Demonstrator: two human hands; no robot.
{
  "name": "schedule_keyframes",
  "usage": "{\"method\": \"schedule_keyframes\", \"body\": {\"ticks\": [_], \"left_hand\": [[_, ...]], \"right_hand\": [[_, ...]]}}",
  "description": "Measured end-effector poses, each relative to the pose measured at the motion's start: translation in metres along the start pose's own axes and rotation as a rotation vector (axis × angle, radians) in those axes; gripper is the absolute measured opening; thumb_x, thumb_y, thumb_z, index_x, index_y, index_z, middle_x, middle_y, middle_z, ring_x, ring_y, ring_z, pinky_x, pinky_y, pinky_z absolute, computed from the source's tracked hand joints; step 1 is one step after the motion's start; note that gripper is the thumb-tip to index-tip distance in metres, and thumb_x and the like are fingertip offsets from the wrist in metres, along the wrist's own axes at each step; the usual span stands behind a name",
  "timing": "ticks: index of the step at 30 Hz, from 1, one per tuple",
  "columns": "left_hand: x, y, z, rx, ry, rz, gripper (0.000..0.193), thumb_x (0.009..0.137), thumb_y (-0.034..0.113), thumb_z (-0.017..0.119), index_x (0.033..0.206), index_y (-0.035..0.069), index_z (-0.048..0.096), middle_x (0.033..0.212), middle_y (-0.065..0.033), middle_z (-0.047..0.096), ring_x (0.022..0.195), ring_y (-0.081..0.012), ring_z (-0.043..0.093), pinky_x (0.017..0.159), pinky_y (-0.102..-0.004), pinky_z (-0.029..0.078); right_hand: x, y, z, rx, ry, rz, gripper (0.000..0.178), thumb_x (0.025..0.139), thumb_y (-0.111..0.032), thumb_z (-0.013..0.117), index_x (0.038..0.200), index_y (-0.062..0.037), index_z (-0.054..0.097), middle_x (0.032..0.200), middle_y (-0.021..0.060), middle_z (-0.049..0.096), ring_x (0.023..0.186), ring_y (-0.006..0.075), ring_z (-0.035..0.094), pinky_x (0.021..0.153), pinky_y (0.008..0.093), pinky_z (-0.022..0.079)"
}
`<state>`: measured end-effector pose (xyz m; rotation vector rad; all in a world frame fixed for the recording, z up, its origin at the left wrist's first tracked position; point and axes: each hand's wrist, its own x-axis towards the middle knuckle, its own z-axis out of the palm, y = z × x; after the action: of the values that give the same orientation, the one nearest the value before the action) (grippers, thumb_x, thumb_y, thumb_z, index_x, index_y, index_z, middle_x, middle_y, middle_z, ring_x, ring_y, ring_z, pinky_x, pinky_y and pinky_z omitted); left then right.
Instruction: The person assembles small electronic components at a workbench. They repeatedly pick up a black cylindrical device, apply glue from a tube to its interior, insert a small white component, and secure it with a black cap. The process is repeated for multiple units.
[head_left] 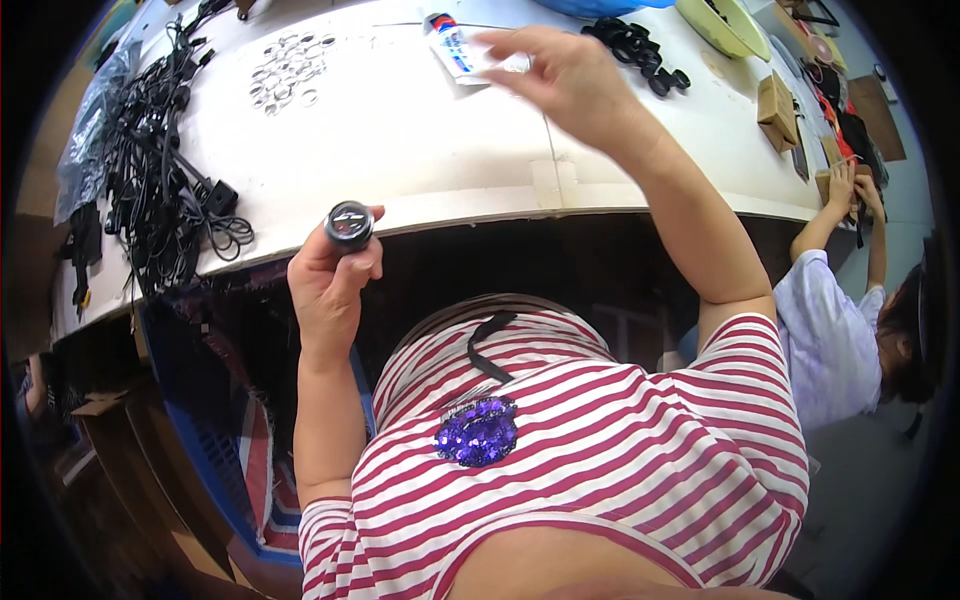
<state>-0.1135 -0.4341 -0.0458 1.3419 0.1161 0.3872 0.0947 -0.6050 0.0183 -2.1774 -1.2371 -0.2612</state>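
Note:
My left hand (335, 285) is wrapped round a short black cylinder (349, 228) with a shiny round end turned up, held just in front of the table's near edge. I cannot make out exactly what kind of part it is. Over the table, my right hand (570, 85) is slightly smeared by motion, its thumb and fingers apart. Its fingertips are close beside a white squeeze tube (455, 50) with blue and red print, which lies on the table. Whether they touch the tube I cannot tell.
Several small silvery rings (290, 72) lie on the white table (400, 150). Tangled black cables (165, 170) fill its left side. Black round parts (640, 55), a yellow-green basin (725, 28) and a cardboard box (777, 112) stand at right. A co-worker (835, 330) works further right.

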Motion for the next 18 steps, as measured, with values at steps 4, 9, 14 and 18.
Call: {"method": "schedule_keyframes", "body": {"ticks": [4,9,14,18], "left_hand": [[0.001,0.000,0.001,-0.020,-0.024,0.001,0.054,0.077,0.039,0.067,0.106,-0.005,0.056,0.061,0.0000,0.048,0.054,-0.0058,0.038,0.050,-0.0182,0.025],[0.000,0.002,0.004,0.002,-0.012,-0.013,0.052,0.079,0.038,0.066,0.105,-0.005,0.056,0.062,0.0002,0.048,0.055,-0.0057,0.037,0.050,-0.0185,0.026],[-0.001,0.003,0.001,-0.002,-0.006,-0.004,0.052,0.080,0.038,0.064,0.107,-0.006,0.053,0.063,0.0000,0.048,0.055,-0.0058,0.037,0.051,-0.0188,0.026],[-0.003,0.001,-0.010,-0.141,-0.014,-0.004,0.041,0.079,0.022,0.066,0.106,-0.007,0.056,0.069,-0.0003,0.052,0.062,-0.0066,0.045,0.057,-0.0184,0.035]], "right_hand": [[-0.006,0.061,-0.014,-0.495,0.074,0.144,0.033,0.082,-0.024,0.061,0.112,-0.0114,0.058,0.099,0.0084,0.060,0.074,0.0186,0.057,0.072,0.0287,0.047],[0.004,0.084,-0.006,-0.590,-0.069,0.206,0.031,0.081,-0.024,0.062,0.108,-0.0105,0.059,0.094,0.0069,0.059,0.083,0.0187,0.058,0.077,0.0288,0.046],[0.013,0.026,0.008,0.246,-0.175,0.151,0.022,0.083,-0.017,0.055,0.101,-0.0052,0.052,0.087,0.0069,0.058,0.075,0.0137,0.058,0.066,0.0272,0.047],[0.010,-0.029,0.065,0.533,-0.224,-0.019,0.039,0.079,-0.008,0.063,0.116,-0.0068,0.050,0.095,0.0081,0.061,0.089,0.0155,0.059,0.080,0.0299,0.047]]}}
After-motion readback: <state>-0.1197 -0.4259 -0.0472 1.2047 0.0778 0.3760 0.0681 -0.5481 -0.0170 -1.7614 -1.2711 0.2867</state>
